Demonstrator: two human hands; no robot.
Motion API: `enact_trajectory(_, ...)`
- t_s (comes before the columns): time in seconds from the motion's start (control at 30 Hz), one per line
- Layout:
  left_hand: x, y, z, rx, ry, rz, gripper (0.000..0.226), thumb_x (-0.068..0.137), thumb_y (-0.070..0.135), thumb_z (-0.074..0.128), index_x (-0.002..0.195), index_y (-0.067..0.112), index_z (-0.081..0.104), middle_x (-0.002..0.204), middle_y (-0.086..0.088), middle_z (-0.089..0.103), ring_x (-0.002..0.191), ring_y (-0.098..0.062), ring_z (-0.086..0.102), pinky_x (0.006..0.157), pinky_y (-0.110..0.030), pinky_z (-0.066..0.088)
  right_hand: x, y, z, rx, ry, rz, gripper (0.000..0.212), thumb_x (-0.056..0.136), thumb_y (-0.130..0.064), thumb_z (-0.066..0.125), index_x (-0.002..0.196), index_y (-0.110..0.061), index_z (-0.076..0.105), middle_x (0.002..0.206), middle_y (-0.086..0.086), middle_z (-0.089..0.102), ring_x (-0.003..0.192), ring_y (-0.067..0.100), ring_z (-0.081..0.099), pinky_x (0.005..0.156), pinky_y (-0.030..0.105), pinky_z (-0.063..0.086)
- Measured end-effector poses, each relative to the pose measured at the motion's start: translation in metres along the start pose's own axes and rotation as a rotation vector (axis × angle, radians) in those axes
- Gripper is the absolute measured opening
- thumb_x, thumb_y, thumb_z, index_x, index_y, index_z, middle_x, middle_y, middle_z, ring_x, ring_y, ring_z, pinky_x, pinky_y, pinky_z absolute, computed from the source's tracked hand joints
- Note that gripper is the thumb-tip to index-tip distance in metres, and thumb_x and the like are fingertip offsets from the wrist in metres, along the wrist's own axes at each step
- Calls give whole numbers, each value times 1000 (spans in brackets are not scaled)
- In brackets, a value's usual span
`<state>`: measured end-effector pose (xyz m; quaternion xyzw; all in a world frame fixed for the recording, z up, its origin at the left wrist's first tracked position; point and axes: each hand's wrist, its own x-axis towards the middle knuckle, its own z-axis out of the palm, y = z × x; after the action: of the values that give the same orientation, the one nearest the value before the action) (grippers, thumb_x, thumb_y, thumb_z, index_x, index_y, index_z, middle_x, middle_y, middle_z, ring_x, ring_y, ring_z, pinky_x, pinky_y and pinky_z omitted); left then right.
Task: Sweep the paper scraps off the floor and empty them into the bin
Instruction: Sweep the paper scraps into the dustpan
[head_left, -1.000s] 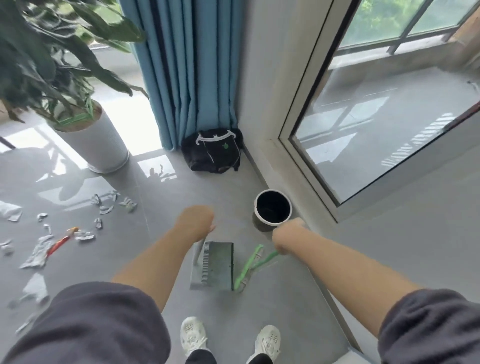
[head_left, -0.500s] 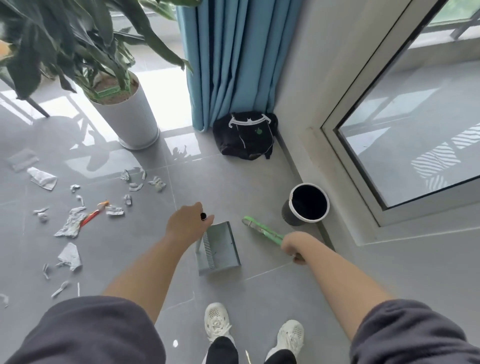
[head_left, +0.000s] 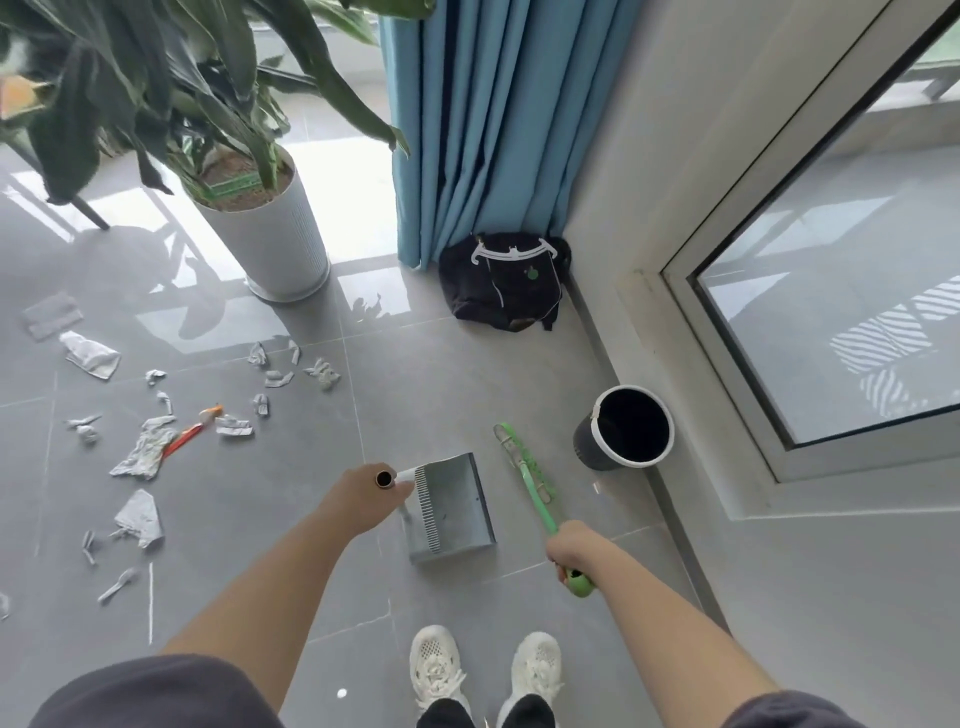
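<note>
You are standing on the grey tiled floor (head_left: 260, 597) in a corner, with a blue curtain (head_left: 467, 130) ahead, a big potted plant (head_left: 265, 228) to its left and a black bag (head_left: 504, 286) slumped at the curtain's foot. The bin (head_left: 626, 428), black inside with a white rim, stands upright by the wall on your right, just beyond the tools.

Your left hand (head_left: 363, 499) has its grip closed round the handle of the grey dustpan (head_left: 449, 509), which hangs or rests low just in front of your shoes; whether its edge touches the tile cannot be told. Your right hand (head_left: 571, 545) has its grip wrapped round the handle of the green brush (head_left: 524, 465), whose head points forward toward the bin.

The paper scraps (head_left: 145, 447) lie scattered well to your left, between you and the plant pot, with an orange-and-red item (head_left: 192, 428) among them; none is in the pan yet.

With both tools in hand, the sweeping looks about to begin. Turn left and step toward the litter instead of reaching across. Set the pan's front lip flat on the tile on the near side of the scraps, then draw the brush toward it in short, low strokes, gathering the far outliers first. Light crumpled paper will likely skip, so keep strokes gentle, and carry the pan level to the bin.
</note>
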<state>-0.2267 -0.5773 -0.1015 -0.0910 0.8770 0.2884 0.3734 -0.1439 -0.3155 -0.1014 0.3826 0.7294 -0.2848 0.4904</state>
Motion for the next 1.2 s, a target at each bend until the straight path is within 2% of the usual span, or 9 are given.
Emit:
enact_trajectory(0.2, 7, -9, 2, -273, 22, -74, 20, 81, 41, 66, 87, 21, 64, 81, 2, 63, 73, -20, 57, 69, -29, 44, 4, -29, -28, -109, 12, -111, 16, 92, -1, 30, 88, -2, 45, 58, 8, 49, 48, 15, 47, 45, 21, 36)
enact_trajectory(0.4, 18, -9, 3, -269, 33, -78, 6, 89, 30, 65, 83, 29, 68, 72, 6, 65, 70, -19, 59, 73, -29, 49, 26, -68, -52, -277, 39, -102, 27, 92, -4, 31, 67, -10, 37, 19, -6, 39, 50, 11, 49, 57, 23, 42)
enact_trajectory(0.5, 33, 2, -5, -330, 117, -102, 20, 90, 19, 59, 74, 27, 68, 63, 5, 62, 66, -20, 58, 64, -27, 45, 34, -89, -70, -402, 65, -123, 20, 90, -4, 40, 77, -3, 56, 18, -7, 37, 73, 20, 66, 51, 20, 42)
enact_trajectory(0.6, 46, 17, -26, -324, 179, -129, 21, 88, 17, 54, 77, 15, 71, 63, 0, 60, 66, -23, 57, 63, -27, 44, 30, -113, -87, -469, 51, -118, 22, 88, 0, 45, 86, -1, 67, 63, 8, 72, 104, 25, 67, 57, 21, 44)
enact_trajectory(0.7, 53, 26, -56, -272, 195, -138, 23, 85, 17, 49, 64, 13, 58, 62, -2, 55, 64, -24, 54, 61, -28, 41, 21, -139, -94, -530, 57, -178, 26, 87, 0, 42, 62, -7, 48, 96, 12, 72, 96, 27, 67, 68, 27, 49)
enact_trajectory(0.8, 57, 25, -87, -266, 206, -160, 18, 82, 19, 45, 65, 16, 48, 65, -5, 52, 63, -23, 56, 60, -27, 42, 14, -168, -88, -547, 94, -249, 19, 88, -2, 41, 72, -6, 50, 107, 16, 71, 86, 27, 65, 71, 30, 48)
enact_trajectory(0.97, 63, -9, -137, -223, 198, -194, 24, 82, 25, 44, 68, 9, 55, 65, -5, 54, 64, -26, 52, 58, -26, 40, -3, -216, -56, -551, 126, -302, 27, 91, -5, 39, 114, -3, 53, 75, 7, 56, 78, 26, 60, 63, 28, 45)
enact_trajectory(1.07, 63, -36, -167, -122, 218, -207, 29, 84, 30, 42, 73, 10, 60, 72, -6, 62, 71, -25, 58, 56, -26, 38, -15, -245, -31, -553, 163, -325, 26, 91, -5, 38, 114, -6, 50, 70, 6, 51, 61, 20, 53, 54, 27, 43)
enact_trajectory(1.2, 69, -83, -219, -81, 294, -236, 27, 89, 26, 43, 80, 8, 62, 80, -5, 62, 84, -27, 60, 67, -28, 39, -24, -290, 15, -556, 198, -318, 28, 92, -6, 38, 118, -5, 50, 65, 4, 47, 64, 21, 54, 64, 31, 46)
